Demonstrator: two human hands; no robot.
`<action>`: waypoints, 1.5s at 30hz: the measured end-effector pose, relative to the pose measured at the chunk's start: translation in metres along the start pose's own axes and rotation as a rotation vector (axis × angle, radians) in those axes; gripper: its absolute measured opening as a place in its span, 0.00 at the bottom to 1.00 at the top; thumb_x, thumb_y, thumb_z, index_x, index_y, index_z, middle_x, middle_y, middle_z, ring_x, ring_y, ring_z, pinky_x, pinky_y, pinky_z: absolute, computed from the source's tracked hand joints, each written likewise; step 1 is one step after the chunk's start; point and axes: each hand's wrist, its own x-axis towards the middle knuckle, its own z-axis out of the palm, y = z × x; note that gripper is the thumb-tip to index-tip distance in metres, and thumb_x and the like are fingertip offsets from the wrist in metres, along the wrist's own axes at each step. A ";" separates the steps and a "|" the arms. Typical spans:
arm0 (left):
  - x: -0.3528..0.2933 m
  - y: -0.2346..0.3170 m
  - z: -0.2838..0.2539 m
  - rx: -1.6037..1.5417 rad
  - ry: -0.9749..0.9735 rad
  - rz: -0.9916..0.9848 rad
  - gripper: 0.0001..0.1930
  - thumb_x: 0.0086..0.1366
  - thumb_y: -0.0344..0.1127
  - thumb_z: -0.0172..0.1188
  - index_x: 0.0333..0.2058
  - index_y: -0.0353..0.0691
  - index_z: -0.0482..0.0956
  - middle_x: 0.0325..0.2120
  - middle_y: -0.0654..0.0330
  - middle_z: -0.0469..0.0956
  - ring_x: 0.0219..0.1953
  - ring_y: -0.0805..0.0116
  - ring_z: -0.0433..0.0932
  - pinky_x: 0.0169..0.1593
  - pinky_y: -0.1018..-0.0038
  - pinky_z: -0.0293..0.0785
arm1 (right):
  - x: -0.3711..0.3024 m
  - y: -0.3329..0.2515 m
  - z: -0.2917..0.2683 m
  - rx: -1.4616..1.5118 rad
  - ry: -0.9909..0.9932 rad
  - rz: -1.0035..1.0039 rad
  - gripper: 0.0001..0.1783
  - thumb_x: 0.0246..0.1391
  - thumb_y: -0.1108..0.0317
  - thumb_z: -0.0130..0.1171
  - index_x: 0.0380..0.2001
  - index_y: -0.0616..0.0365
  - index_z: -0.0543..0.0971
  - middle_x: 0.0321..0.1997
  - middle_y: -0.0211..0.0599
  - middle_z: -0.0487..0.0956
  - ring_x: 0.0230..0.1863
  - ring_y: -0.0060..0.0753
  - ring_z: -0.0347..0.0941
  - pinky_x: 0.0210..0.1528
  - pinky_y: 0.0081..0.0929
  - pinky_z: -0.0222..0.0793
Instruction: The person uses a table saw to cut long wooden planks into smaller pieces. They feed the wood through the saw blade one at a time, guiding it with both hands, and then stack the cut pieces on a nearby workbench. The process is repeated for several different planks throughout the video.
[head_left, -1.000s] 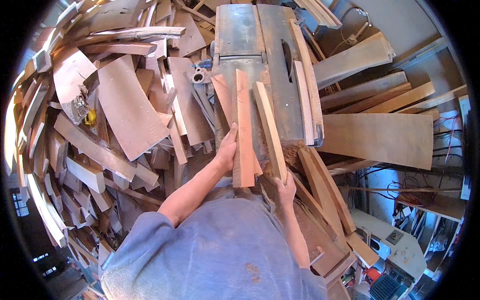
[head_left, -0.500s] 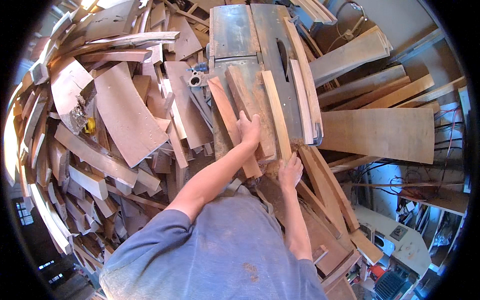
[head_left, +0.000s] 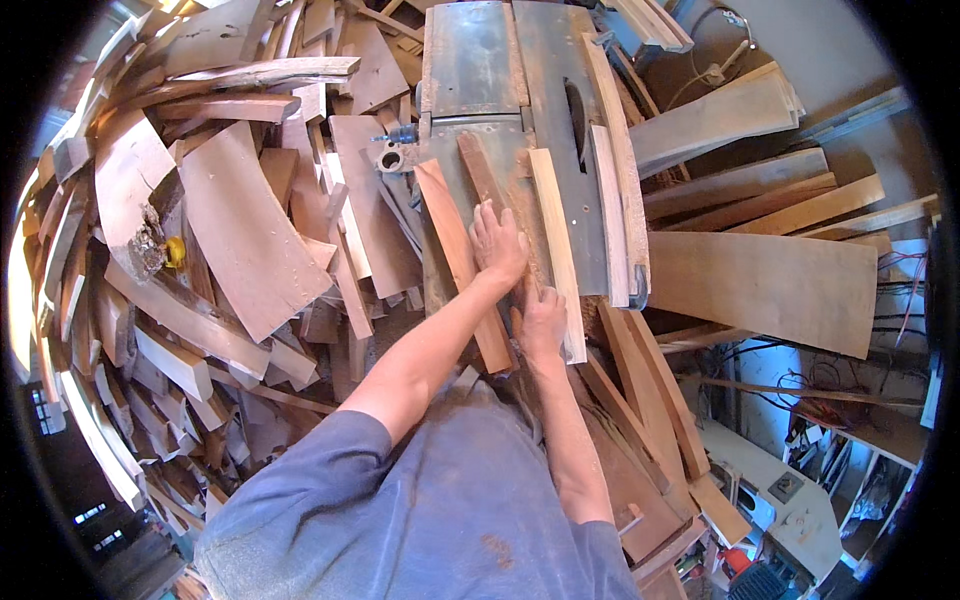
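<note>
A narrow reddish-brown wooden board [head_left: 481,166] lies lengthwise on the dusty metal bed of a woodworking machine [head_left: 472,65]. My left hand [head_left: 498,243] rests on top of this board, fingers stretched forward. Closer to me, my right hand [head_left: 543,320] is closed around the board's near end, which it mostly covers. To the left lies an orange-brown wooden strip [head_left: 452,228], its near end below my left wrist. A paler strip [head_left: 557,255] runs just right of my right hand. Neither side strip is held.
A dark slot [head_left: 575,115] opens in the machine's right-hand table, beside a long wooden fence [head_left: 618,170]. Offcuts and planks [head_left: 250,225] are heaped on the left. Wide boards [head_left: 765,285] lean at right, above a grey cabinet [head_left: 790,490].
My right hand has left the pale strip and moved left to the middle board's end. That board now shows a narrower face. My left hand's fingers have straightened over it.
</note>
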 end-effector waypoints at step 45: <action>0.266 -0.060 0.046 0.181 0.110 0.306 0.33 0.70 0.52 0.57 0.62 0.29 0.70 0.69 0.40 0.62 0.75 0.38 0.53 0.75 0.44 0.49 | 0.203 -0.057 0.049 -0.032 0.123 -0.081 0.26 0.55 0.67 0.58 0.59 0.57 0.79 0.37 0.45 0.72 0.40 0.49 0.74 0.37 0.42 0.75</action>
